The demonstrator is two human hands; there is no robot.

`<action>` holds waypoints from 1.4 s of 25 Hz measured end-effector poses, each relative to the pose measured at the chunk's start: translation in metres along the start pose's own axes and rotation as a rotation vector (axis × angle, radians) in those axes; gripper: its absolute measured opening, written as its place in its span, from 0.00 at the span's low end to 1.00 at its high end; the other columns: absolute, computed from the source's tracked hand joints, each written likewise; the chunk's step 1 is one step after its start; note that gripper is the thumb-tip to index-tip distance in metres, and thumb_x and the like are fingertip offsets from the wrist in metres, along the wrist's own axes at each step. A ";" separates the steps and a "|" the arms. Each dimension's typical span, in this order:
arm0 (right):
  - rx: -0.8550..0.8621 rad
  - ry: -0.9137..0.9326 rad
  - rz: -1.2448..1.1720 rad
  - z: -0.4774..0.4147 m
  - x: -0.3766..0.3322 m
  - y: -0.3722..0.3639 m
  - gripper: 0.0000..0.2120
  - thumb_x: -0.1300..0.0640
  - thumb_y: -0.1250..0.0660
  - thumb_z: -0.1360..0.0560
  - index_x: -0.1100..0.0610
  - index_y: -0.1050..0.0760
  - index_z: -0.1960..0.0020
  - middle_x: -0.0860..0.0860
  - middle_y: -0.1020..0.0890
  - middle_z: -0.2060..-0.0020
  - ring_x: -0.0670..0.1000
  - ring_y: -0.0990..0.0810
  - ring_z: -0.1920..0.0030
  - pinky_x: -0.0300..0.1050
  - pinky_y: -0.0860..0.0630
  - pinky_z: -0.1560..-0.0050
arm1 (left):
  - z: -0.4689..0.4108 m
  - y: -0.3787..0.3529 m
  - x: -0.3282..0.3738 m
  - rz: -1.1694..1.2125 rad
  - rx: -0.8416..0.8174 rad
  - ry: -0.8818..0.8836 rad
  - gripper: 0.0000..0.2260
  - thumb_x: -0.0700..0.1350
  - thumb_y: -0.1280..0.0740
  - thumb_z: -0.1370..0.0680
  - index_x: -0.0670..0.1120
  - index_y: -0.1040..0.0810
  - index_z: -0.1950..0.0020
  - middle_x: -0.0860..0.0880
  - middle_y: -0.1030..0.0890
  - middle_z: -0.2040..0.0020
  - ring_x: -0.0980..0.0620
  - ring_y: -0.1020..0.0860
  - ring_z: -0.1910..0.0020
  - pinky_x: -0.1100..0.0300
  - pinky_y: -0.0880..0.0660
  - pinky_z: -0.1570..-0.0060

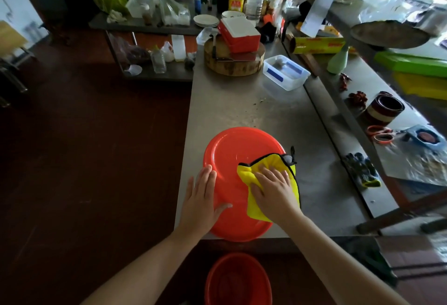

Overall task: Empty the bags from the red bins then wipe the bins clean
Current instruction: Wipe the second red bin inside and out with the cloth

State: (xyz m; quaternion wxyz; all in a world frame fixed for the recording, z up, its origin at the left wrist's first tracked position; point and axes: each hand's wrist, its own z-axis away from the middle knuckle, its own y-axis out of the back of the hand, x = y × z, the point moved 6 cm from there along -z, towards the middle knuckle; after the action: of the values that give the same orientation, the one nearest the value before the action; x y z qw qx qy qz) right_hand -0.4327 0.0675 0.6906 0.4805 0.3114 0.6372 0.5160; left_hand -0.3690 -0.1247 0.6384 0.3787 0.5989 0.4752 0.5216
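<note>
Red bins: the lower bin (238, 280) stands on the floor (96, 159) below the near edge of the steel table (242, 106), between the person's forearms. The upper bin (232, 150) lies on the table's near left corner, apparently bottom-up, its near rim slightly past the table edge and its left side close to the left edge. The left hand (202, 198) rests flat on its left side with straight fingers, gripping nothing. The right hand (273, 191) presses a yellow cloth (257, 212) onto the right side with spread fingers. Beyond is bare steel, then a clear container (286, 72) by the right ledge and a wooden block (233, 65).
</note>
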 end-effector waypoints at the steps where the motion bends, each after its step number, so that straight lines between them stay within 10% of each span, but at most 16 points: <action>1: -0.005 0.015 -0.006 0.002 -0.004 -0.001 0.33 0.36 0.54 0.23 0.49 0.26 0.28 0.49 0.31 0.24 0.57 0.39 0.22 0.60 0.50 0.21 | 0.000 0.000 0.000 0.009 0.002 -0.001 0.44 0.72 0.43 0.23 0.42 0.46 0.19 0.44 0.47 0.18 0.48 0.50 0.19 0.42 0.46 0.22; 10: -0.188 0.195 -0.018 -0.027 -0.048 -0.017 0.22 0.48 0.45 0.15 0.48 0.35 0.22 0.43 0.39 0.21 0.54 0.52 0.18 0.55 0.54 0.20 | -0.005 -0.003 -0.005 0.152 0.045 -0.035 0.45 0.71 0.41 0.23 0.42 0.49 0.18 0.46 0.49 0.18 0.48 0.50 0.19 0.58 0.60 0.22; 23: -0.071 0.181 -0.046 -0.134 -0.082 -0.033 0.22 0.50 0.47 0.14 0.54 0.36 0.22 0.50 0.41 0.19 0.56 0.51 0.18 0.56 0.55 0.20 | -0.004 -0.007 -0.005 0.135 0.103 -0.073 0.46 0.72 0.41 0.23 0.43 0.50 0.18 0.45 0.49 0.18 0.47 0.48 0.19 0.47 0.43 0.23; 35: -0.099 -0.125 0.197 -0.154 0.017 0.004 0.31 0.25 0.56 0.24 0.33 0.45 0.23 0.44 0.40 0.22 0.56 0.42 0.22 0.65 0.42 0.28 | -0.005 -0.012 -0.005 0.038 0.090 -0.054 0.44 0.72 0.42 0.23 0.43 0.47 0.18 0.46 0.48 0.18 0.48 0.48 0.19 0.45 0.46 0.24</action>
State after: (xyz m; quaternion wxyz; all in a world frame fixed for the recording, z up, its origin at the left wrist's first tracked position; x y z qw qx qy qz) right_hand -0.5824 0.0290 0.6904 0.4811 0.3800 0.5459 0.5711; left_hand -0.3758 -0.1267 0.6264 0.3539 0.6383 0.4764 0.4904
